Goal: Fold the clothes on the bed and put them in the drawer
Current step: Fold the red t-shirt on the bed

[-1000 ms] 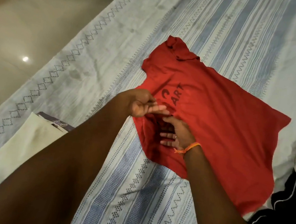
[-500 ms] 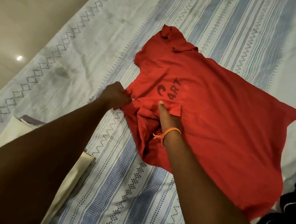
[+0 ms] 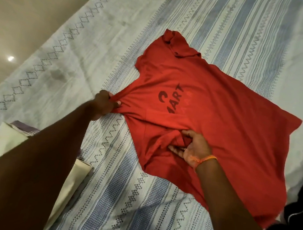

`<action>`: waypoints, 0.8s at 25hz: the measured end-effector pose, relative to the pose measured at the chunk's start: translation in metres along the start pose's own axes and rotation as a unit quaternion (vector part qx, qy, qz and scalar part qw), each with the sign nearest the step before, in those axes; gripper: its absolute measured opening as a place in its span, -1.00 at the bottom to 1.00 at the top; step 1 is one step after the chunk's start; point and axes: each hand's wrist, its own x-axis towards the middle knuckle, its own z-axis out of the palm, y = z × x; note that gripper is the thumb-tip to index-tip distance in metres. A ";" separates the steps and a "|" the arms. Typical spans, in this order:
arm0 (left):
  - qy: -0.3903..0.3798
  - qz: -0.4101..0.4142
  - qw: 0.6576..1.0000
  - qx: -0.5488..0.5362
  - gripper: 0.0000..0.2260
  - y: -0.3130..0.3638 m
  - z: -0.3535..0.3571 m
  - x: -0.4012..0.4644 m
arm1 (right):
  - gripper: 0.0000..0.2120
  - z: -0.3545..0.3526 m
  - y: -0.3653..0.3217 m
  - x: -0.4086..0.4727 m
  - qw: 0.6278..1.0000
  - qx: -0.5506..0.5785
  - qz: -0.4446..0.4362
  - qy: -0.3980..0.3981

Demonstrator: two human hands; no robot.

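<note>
Right now the left hand (image 3: pixel 105 102) grips a bunched edge of the red T-shirt (image 3: pixel 218 119), while the right hand (image 3: pixel 193 148), palm up with an orange wrist thread (image 3: pixel 207 159), pinches a fold; the shirt lies spread on the striped bed (image 3: pixel 123 193).

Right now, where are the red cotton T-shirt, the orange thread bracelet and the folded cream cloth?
red cotton T-shirt (image 3: pixel 218 119): head view, chest panel.
orange thread bracelet (image 3: pixel 209 158): head view, band at wrist.
folded cream cloth (image 3: pixel 3 140): head view, top face.
</note>
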 end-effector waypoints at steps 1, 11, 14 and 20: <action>0.008 -0.001 1.000 -0.006 -0.74 -0.004 0.004 0.005 | -0.91 0.004 0.005 -0.003 0.999 -0.005 -0.040 0.032; 0.032 -0.022 0.998 -0.055 -0.56 -0.020 0.014 0.029 | -0.70 -0.014 0.014 -0.018 0.884 -0.393 -0.223 0.117; 0.023 -0.028 0.997 -0.072 -0.56 -0.015 0.017 0.030 | -0.78 -0.038 -0.004 -0.010 0.763 -0.474 -0.369 0.241; -0.018 -0.045 0.993 -0.105 -0.55 -0.011 0.011 0.025 | -0.87 -0.034 0.017 0.011 0.843 -0.431 -0.261 0.187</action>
